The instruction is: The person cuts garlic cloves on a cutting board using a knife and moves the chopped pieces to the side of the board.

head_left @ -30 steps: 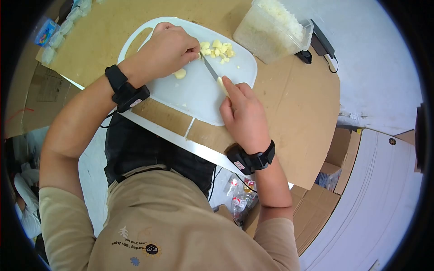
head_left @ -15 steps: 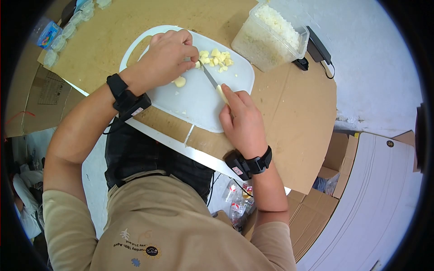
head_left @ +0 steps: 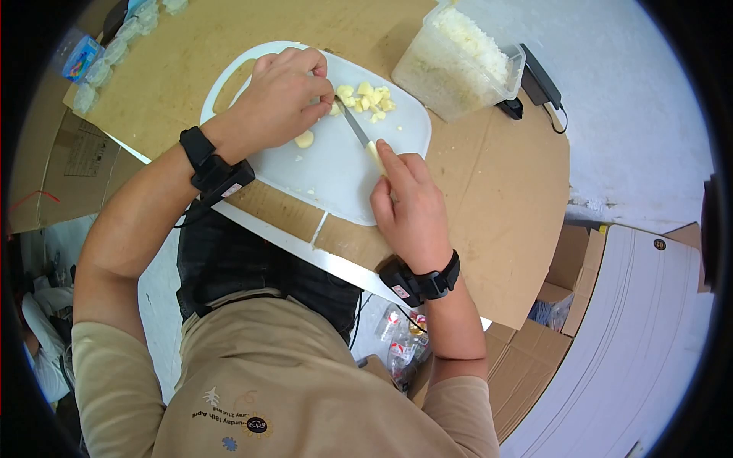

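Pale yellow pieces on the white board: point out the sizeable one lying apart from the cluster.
The rounded piece beside the left hand, nearer the person's body; the cluster lies farther away, by the knife.

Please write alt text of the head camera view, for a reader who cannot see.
The right hand holds a knife over a white cutting board, its tip beside the left hand. Pale yellow chopped pieces lie on the board. Beyond it stands a clear container of white grains.
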